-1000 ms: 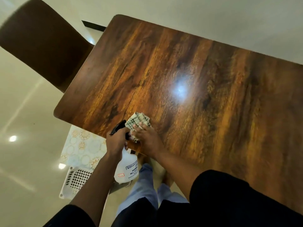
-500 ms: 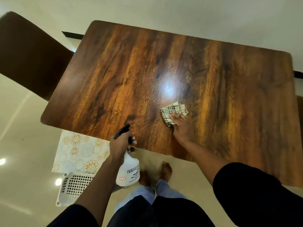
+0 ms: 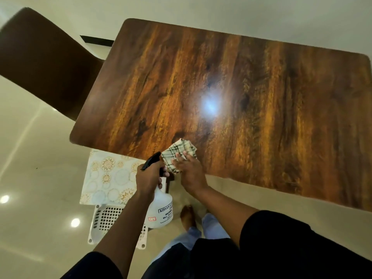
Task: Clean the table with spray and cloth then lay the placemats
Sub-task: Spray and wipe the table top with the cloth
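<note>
While the right grip (image 3: 188,171) lies flat with fingers spread on the cloth (image 3: 178,154), pressing it to the desk (image 3: 241,101), the cloth sits at the desk's near edge, toward the near left corner. Most of the checked cloth shows ahead and to the left of the fingers; its near part is under the palm. The hand is open on it, not curled round it.

Just left of that, the left grip (image 3: 149,179) is closed around the neck of the bottle (image 3: 160,210), one finger at the trigger. The black nozzle points away and left, and its tip is right beside the cloth's left edge; whether they touch cannot be told. The white bottle body hangs below the hand, off the desk, over the floor (image 3: 40,162).

On the floor beneath the near left corner lie the placemats (image 3: 108,178), patterned with circles, partly over a white basket (image 3: 104,220). A dark chair (image 3: 44,59) stands off the desk's left edge.
</note>
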A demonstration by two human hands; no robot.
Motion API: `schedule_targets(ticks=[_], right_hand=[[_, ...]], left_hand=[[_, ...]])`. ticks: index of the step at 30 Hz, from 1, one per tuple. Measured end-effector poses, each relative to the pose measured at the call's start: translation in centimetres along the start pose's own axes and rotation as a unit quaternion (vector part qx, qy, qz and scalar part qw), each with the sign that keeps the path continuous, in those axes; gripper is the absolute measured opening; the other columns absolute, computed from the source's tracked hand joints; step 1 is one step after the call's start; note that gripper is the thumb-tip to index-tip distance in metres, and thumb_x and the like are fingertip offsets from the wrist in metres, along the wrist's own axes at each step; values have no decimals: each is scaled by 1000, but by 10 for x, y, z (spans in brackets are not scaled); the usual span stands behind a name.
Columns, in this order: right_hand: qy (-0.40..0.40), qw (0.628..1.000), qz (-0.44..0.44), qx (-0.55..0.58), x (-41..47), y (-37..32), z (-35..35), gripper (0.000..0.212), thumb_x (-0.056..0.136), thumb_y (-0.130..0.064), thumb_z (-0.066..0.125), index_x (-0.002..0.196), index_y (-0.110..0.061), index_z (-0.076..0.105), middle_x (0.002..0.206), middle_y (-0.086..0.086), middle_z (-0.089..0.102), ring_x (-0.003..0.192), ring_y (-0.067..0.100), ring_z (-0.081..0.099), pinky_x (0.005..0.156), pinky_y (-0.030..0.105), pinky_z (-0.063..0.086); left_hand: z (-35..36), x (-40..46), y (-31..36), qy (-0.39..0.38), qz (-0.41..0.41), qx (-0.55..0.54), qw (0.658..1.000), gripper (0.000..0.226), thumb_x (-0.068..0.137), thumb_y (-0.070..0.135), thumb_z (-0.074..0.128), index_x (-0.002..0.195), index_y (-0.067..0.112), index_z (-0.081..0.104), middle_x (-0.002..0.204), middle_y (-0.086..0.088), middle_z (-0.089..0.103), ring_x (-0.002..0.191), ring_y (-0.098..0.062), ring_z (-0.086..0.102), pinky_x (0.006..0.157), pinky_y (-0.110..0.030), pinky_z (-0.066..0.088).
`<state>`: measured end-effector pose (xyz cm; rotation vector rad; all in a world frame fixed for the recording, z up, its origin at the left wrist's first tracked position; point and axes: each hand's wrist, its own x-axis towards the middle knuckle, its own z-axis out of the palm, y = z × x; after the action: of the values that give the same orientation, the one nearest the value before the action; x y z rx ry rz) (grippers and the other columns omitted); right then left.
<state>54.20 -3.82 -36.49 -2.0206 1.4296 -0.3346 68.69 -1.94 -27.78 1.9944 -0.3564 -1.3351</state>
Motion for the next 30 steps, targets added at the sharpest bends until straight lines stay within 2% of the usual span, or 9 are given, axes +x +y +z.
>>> schedule_targets(ticks=[4,8,11,18,22,25,30], right_hand=[[-55,997,-41,-39,24,-33,24,72,87,9,52,148,-29,52,164,-5,33,154,23,20,118,47,27],[-46,996,-44,-55,32,-38,34,75,87,13,52,148,-30,50,163,-9,34,154,19,21,116,47,29],[-42,994,-66,-75,20,-25,30,70,88,7,60,147,-30,52,161,-9,38,153,18,25,115,48,34],[-7,995,-57,-85,-35,28,1,67,87,10,55,143,-25,58,157,-6,45,152,21,31,113,46,37],[-5,995,-37,-97,-62,61,-18,68,86,12,54,145,-23,56,158,-3,44,152,22,29,116,47,37],[-6,993,-31,-112,-83,87,-32,69,89,10,51,147,-26,53,160,-7,40,153,19,26,115,47,36],[10,993,-11,-114,-122,135,-55,72,81,12,61,144,-24,56,156,-4,47,149,23,36,107,52,46]], left_hand=[[-32,-2,-8,13,5,-2,1000,17,90,13,69,78,2,74,67,-15,71,44,-18,44,43,-26,35],[-53,0,-17,12,9,-9,1000,13,90,12,70,79,6,75,68,-14,70,44,-18,47,44,-27,35],[-51,-3,-22,-4,11,-1,1000,15,91,13,70,78,5,73,69,-14,70,41,-16,47,42,-27,35],[-8,-17,-24,-59,7,28,998,19,90,14,68,75,3,73,66,-15,70,42,-16,40,43,-26,35],[23,-28,-31,-93,24,49,994,22,91,14,69,73,2,75,68,-18,72,41,-16,45,43,-26,37],[48,-37,-38,-118,26,81,989,21,92,14,70,76,1,76,69,-17,72,39,-12,51,43,-27,38],[90,-53,-51,-155,39,121,980,21,92,11,68,87,-8,75,71,-18,72,39,-10,51,42,-27,39]])
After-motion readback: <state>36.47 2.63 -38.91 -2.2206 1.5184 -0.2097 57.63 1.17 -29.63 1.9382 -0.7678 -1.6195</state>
